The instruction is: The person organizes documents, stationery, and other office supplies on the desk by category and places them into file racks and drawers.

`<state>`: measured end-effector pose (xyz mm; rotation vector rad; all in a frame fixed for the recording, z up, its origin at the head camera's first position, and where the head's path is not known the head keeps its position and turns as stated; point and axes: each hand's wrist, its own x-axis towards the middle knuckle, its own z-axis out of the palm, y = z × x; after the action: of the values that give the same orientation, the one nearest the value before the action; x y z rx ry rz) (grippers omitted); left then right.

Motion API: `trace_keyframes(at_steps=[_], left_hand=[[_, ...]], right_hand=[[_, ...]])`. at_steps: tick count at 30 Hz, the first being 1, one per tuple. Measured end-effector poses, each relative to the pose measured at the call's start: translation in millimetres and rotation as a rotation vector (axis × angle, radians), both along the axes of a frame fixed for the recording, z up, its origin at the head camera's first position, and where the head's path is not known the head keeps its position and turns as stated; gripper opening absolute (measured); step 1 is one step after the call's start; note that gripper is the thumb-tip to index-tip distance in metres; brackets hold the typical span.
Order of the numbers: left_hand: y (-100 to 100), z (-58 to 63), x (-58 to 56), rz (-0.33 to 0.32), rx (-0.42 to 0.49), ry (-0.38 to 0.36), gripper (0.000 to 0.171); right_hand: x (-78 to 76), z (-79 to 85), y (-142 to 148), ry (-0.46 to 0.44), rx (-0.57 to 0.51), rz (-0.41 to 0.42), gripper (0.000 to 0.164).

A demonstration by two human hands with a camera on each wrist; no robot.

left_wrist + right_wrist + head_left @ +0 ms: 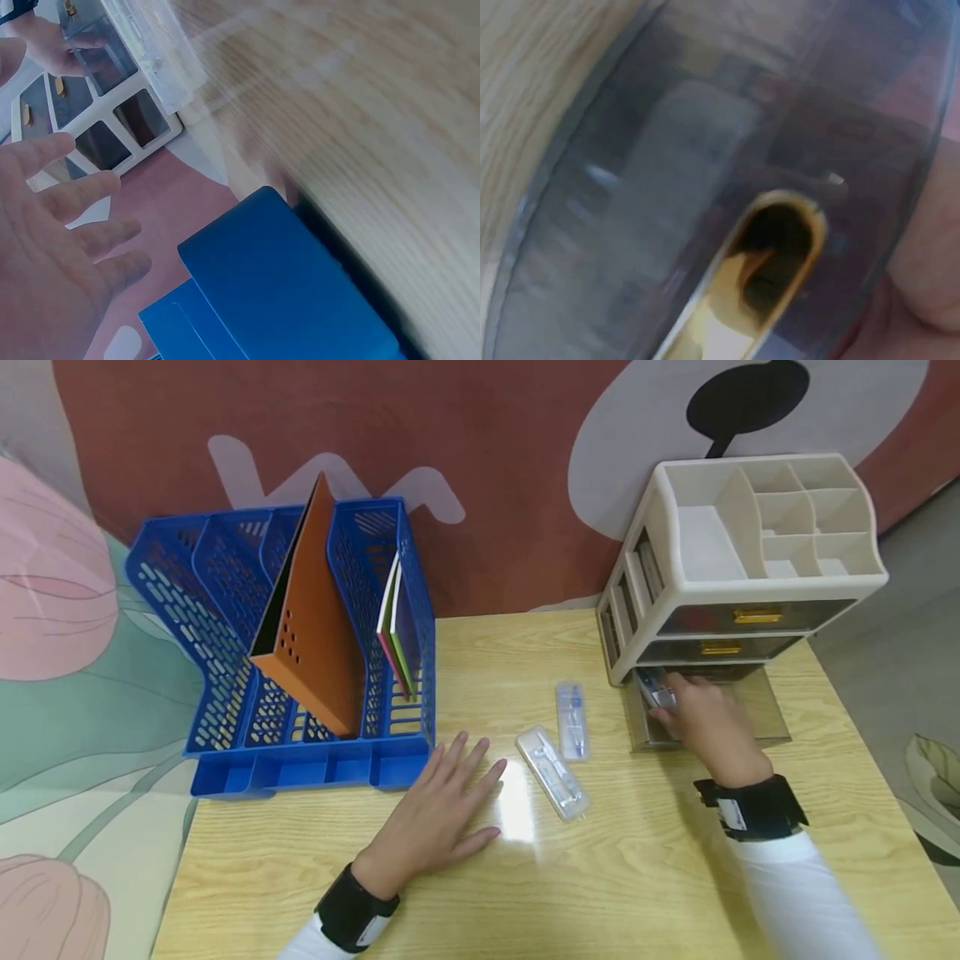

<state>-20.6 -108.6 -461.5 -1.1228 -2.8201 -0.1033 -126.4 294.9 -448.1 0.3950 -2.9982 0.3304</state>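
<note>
My left hand (431, 818) rests palm down on the table with its fingers spread, just in front of the blue file rack (311, 768). To its right lie two clear plastic cases, one white-edged case (553, 774) set aslant and a bluish case (573, 722) behind it. My right hand (716, 731) reaches into the pulled-out bottom drawer (765, 706) of a white desktop organizer (667, 560). Between its thumb and fingers it pinches a clear case (657, 692), partly covered by the hand. In the right wrist view the drawer's gold handle (780, 262) shows up close.
An orange folder (318, 635) and several thin booklets (397, 635) stand in the rack. Two upper drawers (757, 617) of the organizer are shut, and divided compartments (780, 518) top it. A patterned cloth (510, 485) hangs behind the table.
</note>
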Motion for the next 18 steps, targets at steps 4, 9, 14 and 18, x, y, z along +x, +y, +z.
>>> trace_keyframes(at_steps=[4,9,14,18], left_hand=[[-1.2,-1.6,-0.1,0.005,0.014,0.006,0.081],[-4.4,-1.9,-0.6,0.015,0.030,0.001,0.082],[-8.3,-1.7,-1.0,0.039,0.016,-0.016,0.082],[-10.2,-1.8,-1.9,0.042,0.009,-0.025,0.080]], right_hand=[[-1.8,3.0,-3.4,-0.053,-0.015,-0.020,0.051],[-4.6,3.5,-9.2,-0.175,-0.029,-0.072,0.052],[-7.0,2.9,-14.3,-0.245,-0.045,-0.089,0.051],[-7.0,4.7,-15.8,-0.277,-0.045,-0.081,0.053]])
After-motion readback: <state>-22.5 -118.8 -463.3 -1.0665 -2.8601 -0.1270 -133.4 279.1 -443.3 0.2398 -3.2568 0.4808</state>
